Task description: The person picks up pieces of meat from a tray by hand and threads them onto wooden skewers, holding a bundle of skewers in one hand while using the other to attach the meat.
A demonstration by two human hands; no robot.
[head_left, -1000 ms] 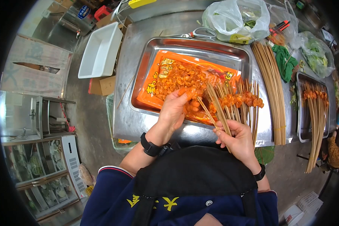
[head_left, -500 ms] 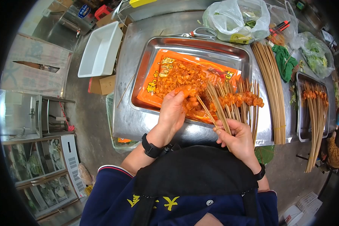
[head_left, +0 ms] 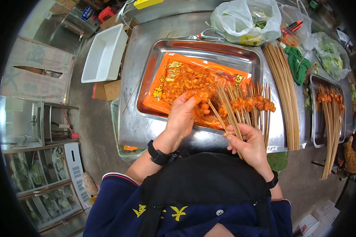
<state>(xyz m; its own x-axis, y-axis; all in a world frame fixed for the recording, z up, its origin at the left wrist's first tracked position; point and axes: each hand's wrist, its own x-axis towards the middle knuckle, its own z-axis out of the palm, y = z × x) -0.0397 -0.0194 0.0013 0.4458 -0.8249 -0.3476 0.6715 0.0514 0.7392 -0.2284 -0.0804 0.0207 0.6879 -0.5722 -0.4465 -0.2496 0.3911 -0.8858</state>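
Observation:
My right hand is closed around several bamboo skewers, one of them angled apart with its tip toward my left hand. The fingers of my left hand are stained orange and pinched at that tip, apparently on a piece of marinated meat; the grip is partly hidden. Beneath them, marinated meat lies spread on an orange printed bag inside a steel tray. Loaded meat skewers rest across the tray's right side, just beyond my right hand.
Right of the tray lies a long bundle of bare skewers. A smaller tray holds more meat skewers. Scissors, a plastic bag of greens and a green cloth sit along the back. At left stands a white bin.
The view has shifted very slightly. Both hands keep almost the same position, with the left fingers still at the skewer tip.

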